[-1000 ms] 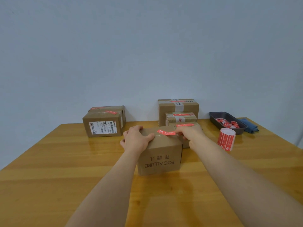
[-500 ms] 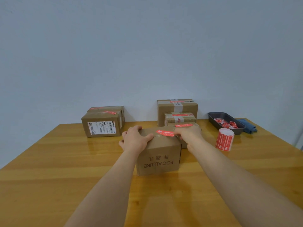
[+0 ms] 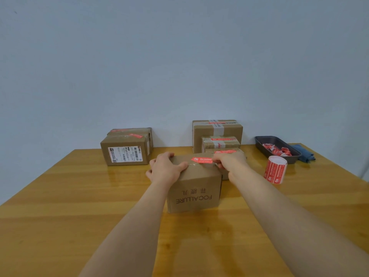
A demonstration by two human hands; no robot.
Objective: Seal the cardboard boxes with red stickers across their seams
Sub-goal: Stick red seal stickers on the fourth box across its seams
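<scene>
Step in hand: laying a sticker [image 3: 201, 160] on the top of the box [image 3: 193, 188], which stands near the middle of the table [image 3: 60, 196], well in from every edge. The left hand [image 3: 164, 169] is curled over the box's top left edge, fingers closed on the cardboard, steadying it. The right hand [image 3: 229, 159] pinches the sticker's right end; how far that end is already stuck down cannot be told. The sticker's long axis runs left to right across the top, its left end dipped slightly toward the person — whether it crosses the seam squarely is unclear from this angle. The next move, by judgement, calls for pressing the strip flat from left to right, then releasing. The roll [image 3: 275, 169] stands upright toward the right edge, just in front of a tray [image 3: 259, 143] of scraps; stickered boxes [image 3: 217, 129] sit along the far edge.
</scene>
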